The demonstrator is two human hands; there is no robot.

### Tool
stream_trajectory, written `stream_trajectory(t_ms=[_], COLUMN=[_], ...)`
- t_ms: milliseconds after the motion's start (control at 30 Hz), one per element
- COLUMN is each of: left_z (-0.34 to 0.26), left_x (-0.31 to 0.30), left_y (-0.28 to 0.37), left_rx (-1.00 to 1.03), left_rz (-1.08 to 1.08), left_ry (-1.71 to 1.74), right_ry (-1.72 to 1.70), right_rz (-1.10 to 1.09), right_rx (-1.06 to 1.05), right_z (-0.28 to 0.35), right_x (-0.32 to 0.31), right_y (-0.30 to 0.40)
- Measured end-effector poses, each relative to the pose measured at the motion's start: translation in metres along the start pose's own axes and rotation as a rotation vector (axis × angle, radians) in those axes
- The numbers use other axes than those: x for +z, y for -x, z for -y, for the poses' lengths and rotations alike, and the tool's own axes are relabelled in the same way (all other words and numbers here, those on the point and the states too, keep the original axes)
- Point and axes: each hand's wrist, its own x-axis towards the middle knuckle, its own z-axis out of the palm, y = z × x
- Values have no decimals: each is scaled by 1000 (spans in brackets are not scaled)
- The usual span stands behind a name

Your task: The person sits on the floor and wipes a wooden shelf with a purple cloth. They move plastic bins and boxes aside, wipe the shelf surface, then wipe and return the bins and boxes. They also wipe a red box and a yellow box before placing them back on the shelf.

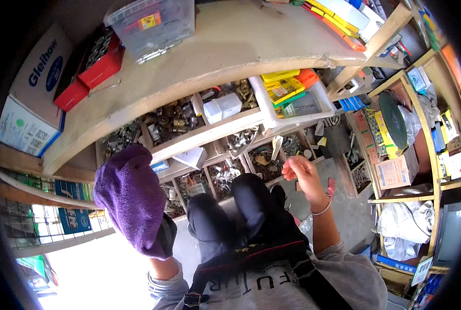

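A purple terry cloth (pixel 131 201) covers my left hand, which is hidden beneath it; only the wrist shows below. Next to that wrist is a dark patch of material (pixel 166 236), perhaps part of a glove. The cloth is raised at the left, near the shelf's front edge. My right hand (pixel 302 172) is bare, with loosely curled fingers and nothing visible in them. It hovers over the right side of the low wooden compartment trays (pixel 249 164), which hold small metal parts.
Above the trays, a wooden drawer (pixel 211 131) holds brass fittings and a small white box (pixel 222 108). Beside it a white plastic bin (pixel 261 104) holds yellow cases. The shelf (pixel 230 42) carries red boxes (pixel 100 69) and a clear tub (pixel 153 27). Wooden shelving (pixel 404 199) stands right.
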Motion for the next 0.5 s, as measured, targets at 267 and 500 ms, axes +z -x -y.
stream_trajectory(t_ms=[267, 500], left_z=[-9, -11], left_x=[-15, -35], left_y=[29, 59], left_rx=[21, -8], left_rz=[-65, -147], left_ry=[-147, -382], right_ry=[22, 23], right_rz=[10, 58], right_rx=[32, 0], right_z=[-3, 1], right_x=[0, 4], right_y=[26, 30])
